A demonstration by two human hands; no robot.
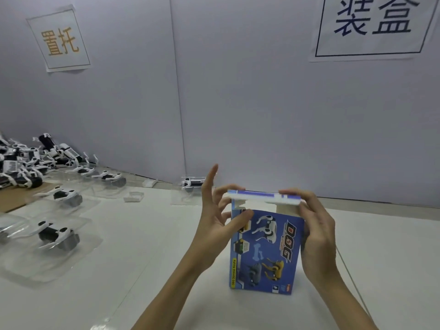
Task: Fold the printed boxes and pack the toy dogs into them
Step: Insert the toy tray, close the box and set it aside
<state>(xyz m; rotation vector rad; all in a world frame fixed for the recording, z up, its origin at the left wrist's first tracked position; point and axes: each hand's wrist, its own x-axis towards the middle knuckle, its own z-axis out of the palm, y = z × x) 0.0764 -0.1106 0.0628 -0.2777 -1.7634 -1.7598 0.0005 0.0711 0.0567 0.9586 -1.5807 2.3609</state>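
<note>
A blue printed box (266, 253) with "DOG" lettering and toy dog pictures stands upright on the white table (147, 270). Its top flap (264, 197) is bent over flat. My left hand (214, 225) holds the box's upper left corner, thumb on the front face, fingers on the flap, index finger raised. My right hand (316, 232) grips the upper right edge, fingers over the flap's right end. A toy dog in a clear tray (191, 186) sits just behind the box by the wall.
Several black and white toy dogs in clear plastic trays (57, 234) lie across the table's left side. A loose pile of toy dogs (26, 160) sits at the far left on brown cardboard (14, 198). A grey wall with two paper signs stands behind.
</note>
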